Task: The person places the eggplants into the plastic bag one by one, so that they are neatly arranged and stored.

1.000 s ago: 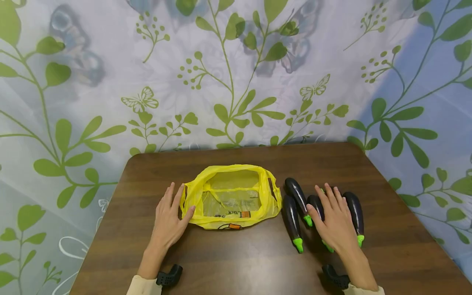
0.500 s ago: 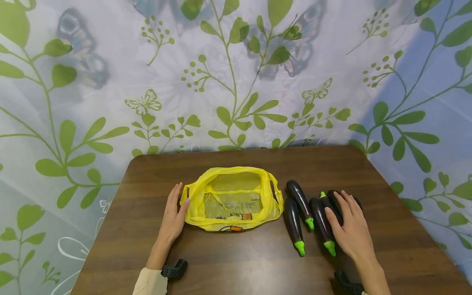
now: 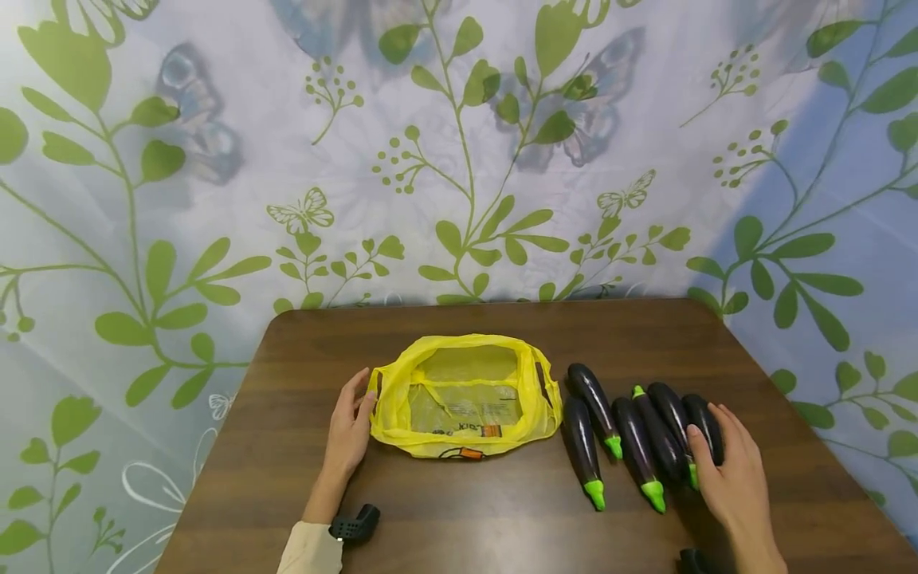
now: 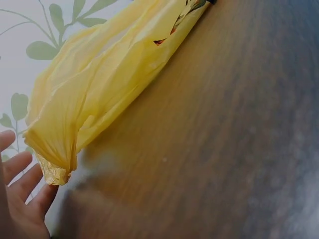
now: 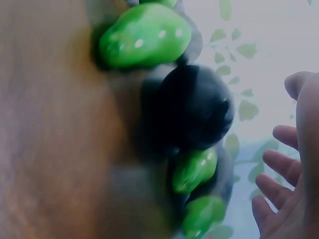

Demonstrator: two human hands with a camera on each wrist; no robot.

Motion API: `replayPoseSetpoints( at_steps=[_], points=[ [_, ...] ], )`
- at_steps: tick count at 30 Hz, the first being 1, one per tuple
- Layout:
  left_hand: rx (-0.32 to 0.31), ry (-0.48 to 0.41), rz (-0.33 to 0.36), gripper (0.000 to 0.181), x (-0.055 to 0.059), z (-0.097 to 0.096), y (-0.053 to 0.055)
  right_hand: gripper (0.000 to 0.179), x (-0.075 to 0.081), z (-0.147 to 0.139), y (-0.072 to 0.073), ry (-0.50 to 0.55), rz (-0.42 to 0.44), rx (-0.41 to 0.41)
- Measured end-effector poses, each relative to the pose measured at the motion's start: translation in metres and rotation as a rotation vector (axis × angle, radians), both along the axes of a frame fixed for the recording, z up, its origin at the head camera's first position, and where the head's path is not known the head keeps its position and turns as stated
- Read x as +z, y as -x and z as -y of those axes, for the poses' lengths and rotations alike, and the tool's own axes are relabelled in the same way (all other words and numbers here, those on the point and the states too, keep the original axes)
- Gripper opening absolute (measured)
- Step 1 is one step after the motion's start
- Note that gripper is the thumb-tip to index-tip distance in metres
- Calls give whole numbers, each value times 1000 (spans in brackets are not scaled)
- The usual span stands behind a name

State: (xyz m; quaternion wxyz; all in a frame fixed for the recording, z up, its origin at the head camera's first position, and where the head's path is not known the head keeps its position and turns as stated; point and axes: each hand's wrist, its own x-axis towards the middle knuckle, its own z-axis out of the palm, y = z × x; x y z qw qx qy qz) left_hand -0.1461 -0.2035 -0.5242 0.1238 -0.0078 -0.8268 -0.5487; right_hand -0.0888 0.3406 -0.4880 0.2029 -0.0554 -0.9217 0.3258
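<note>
A yellow plastic bag (image 3: pixel 534 426) lies on the table with its mouth spread wide. My left hand (image 3: pixel 347 434) is at the bag's left end, thumb by the handle loop; in the left wrist view its fingers (image 4: pixel 30 186) are extended beside the bag's end (image 4: pixel 57 172). To the right of the bag lie several eggplants with green stem ends in a loose row. My right hand (image 3: pixel 735 470) is at the rightmost eggplant (image 3: pixel 703 422), fingers along its right side. The right wrist view shows those fingers (image 5: pixel 279 167) loosely extended, and blurred eggplants (image 5: pixel 197 107).
The dark brown wooden table (image 3: pixel 488 518) has rounded far corners. A leaf-patterned cloth (image 3: pixel 459 159) hangs behind its far edge. Each wrist wears a black strap mount (image 3: pixel 355 526). One eggplant (image 3: pixel 660 438) points its green end away from me.
My right hand has moved rightward across the eggplants to the last one, and they now lie more evenly in a row. My left hand stays by the bag. The head view has shifted slightly.
</note>
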Motion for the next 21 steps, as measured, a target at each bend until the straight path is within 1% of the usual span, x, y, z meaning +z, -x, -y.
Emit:
replayPoseSetpoints(
  at_steps=[3,7,11,15,19,21],
  points=[
    [-1,24,-1,52,-3,-2,0,57,-4,-6,-1,13,32,-23],
    [-17,32,-8,54,-2,-2,3,61,-9,-10,-3,48,107,-65],
    [-32,41,0,54,-1,-1,3,59,-16,-14,-4,139,139,-114],
    [-29,66,-2,51,-2,2,2,58,-22,-16,-2,213,145,-137],
    [-26,75,1,48,-3,2,4,59,-25,-18,-2,205,163,-128],
    [-33,64,-1,48,-4,0,5,61,-26,-19,-2,193,178,-116]
  ],
)
